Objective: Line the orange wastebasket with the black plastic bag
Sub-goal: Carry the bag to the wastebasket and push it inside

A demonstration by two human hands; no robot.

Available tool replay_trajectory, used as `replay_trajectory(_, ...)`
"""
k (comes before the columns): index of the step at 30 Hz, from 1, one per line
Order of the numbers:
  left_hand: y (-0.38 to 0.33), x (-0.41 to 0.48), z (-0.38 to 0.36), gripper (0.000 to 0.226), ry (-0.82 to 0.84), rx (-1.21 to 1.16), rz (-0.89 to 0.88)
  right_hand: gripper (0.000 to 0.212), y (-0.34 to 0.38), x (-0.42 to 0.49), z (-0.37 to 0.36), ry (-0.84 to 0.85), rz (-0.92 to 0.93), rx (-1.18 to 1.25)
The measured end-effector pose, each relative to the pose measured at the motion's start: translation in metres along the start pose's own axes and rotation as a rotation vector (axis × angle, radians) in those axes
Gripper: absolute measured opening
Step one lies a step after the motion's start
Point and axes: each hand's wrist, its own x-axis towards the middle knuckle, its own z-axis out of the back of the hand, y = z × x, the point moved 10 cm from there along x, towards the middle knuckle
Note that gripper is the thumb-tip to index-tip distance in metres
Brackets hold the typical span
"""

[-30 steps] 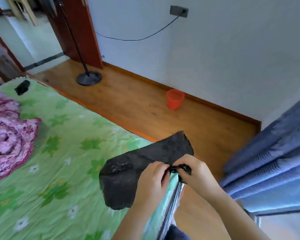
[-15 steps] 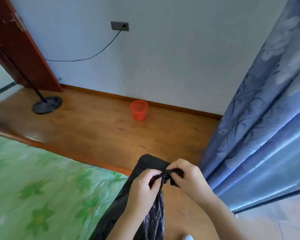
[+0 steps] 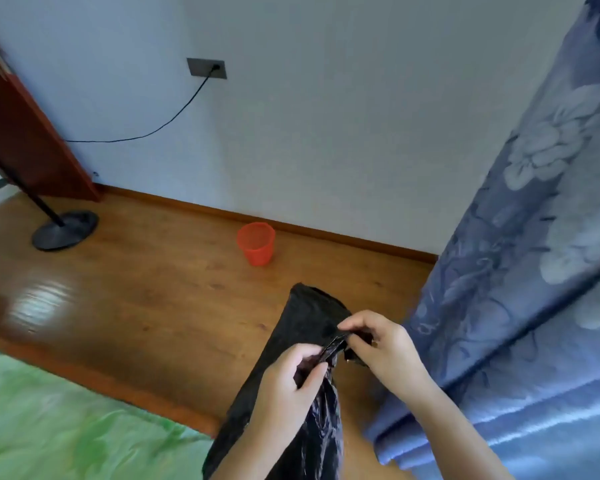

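The orange wastebasket (image 3: pixel 256 243) stands upright on the wooden floor by the wall's skirting, well ahead of me. I hold the black plastic bag (image 3: pixel 305 320) in front of my body, hanging down past the frame's lower edge. My left hand (image 3: pixel 284 393) pinches one side of the bag's top edge. My right hand (image 3: pixel 381 348) pinches the other side, close to the left. The bag's mouth looks bunched between my fingers; I cannot tell whether it is parted.
A green flowered bed cover (image 3: pixel 59 420) fills the lower left. A blue flowered curtain (image 3: pixel 520 271) hangs at the right. A black stand base (image 3: pixel 65 230) sits on the floor at the left beside a brown door (image 3: pixel 21 133). A cable runs from a wall socket (image 3: pixel 207 68).
The view has swung right and upward, away from the bed toward the wall and curtain. The bag has dropped from lying across the bed to hanging from both hands.
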Motion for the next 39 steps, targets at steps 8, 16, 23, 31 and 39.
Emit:
replay_trajectory(8,0.077,0.153,0.031,0.017,-0.048,-0.185,0.201,0.036,-0.008,0.165,-0.039,0.114,0.026,-0.066)
replay_trajectory(16,0.143,0.314,0.13,0.028,-0.248,-0.184,0.246,0.023,0.002,0.344,-0.116,0.262,0.068,-0.148)
replay_trajectory(23,0.189,0.365,0.156,0.023,-0.343,-0.153,0.36,0.015,-0.02,0.421,-0.165,0.426,0.065,-0.099)
replay_trajectory(31,0.171,0.469,0.151,0.027,-0.383,-0.005,0.382,0.022,-0.048,0.53,-0.143,0.501,0.026,-0.043)
replay_trajectory(39,0.171,0.568,0.138,0.03,-0.364,0.042,0.344,0.023,-0.069,0.626,-0.118,0.472,0.039,0.001)
